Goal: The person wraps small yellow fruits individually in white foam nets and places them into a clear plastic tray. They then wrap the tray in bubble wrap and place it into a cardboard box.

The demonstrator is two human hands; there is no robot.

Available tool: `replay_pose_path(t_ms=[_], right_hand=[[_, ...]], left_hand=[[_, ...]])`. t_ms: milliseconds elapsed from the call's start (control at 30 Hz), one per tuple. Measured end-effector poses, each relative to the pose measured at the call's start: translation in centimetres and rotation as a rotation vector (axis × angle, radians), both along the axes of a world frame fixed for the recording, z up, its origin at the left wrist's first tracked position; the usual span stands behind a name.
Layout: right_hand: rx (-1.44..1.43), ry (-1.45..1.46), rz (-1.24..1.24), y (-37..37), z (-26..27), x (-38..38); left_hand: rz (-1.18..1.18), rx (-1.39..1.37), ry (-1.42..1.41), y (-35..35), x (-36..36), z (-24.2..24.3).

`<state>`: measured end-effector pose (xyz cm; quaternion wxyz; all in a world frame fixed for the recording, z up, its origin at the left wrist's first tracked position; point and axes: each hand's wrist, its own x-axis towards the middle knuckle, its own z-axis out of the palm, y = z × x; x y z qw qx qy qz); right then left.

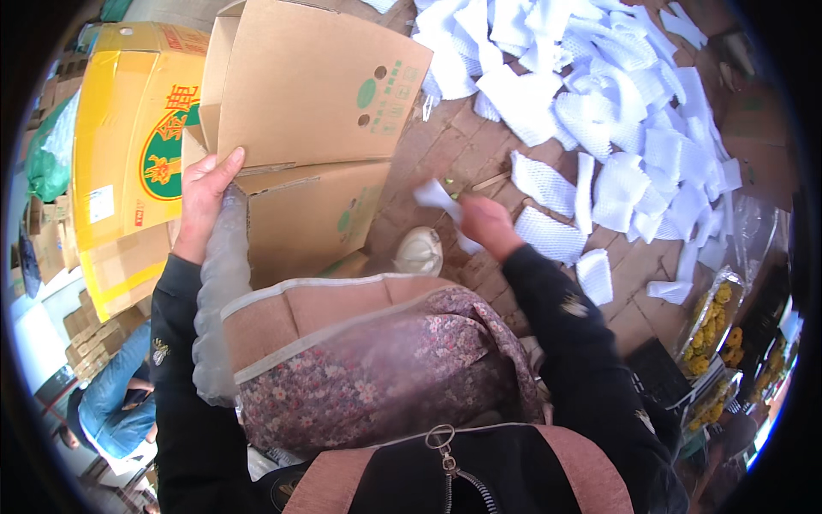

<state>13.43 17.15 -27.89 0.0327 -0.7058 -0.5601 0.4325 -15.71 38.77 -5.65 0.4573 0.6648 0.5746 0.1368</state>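
Observation:
My left hand [209, 196] grips the edge of a brown cardboard box [308, 96] with its flaps raised, thumb on the outside of the cardboard. A strip of clear air-cushion packaging [225, 289] hangs beneath that hand, along my forearm. My right hand [488, 221], somewhat blurred, is closed on a piece of white foam sheet [438, 196] above the brick floor. Many white foam net pieces [597, 115] lie heaped beyond it and to its right. A floral apron [372, 372] covers my lap.
A yellow printed carton [128, 141] stands left of the box. At the lower left a person in jeans [122, 392] sits near stacked cartons [96, 340]. Clear packs of yellow produce [706, 327] lie at the right. A white shoe tip [419, 252] shows beyond the apron.

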Motion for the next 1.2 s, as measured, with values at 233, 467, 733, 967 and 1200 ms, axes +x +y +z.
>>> replay_pose_path(t_ms=[233,467,733,967,1200], right_hand=[[-0.458,-0.334,0.525,-10.0,12.6,16.6],[0.456,0.46,-0.283,4.9,0.9,9.7],[0.127,0.681,-0.282,15.4,-2.4,7.0],[-0.144,1.05,-0.427,13.1,-1.9,9.6],[-0.05,1.236,-0.635,11.0,-3.0,7.7]], left_hand=[[0.012,-0.053,-0.113,-0.6,1.1,-0.4],[-0.001,-0.016,-0.1,-0.7,1.8,-0.2],[0.033,0.002,-0.065,-2.0,1.1,-0.3],[0.021,0.059,-0.06,-2.9,2.4,-1.0],[0.041,0.073,-0.056,-3.2,3.6,-0.3]])
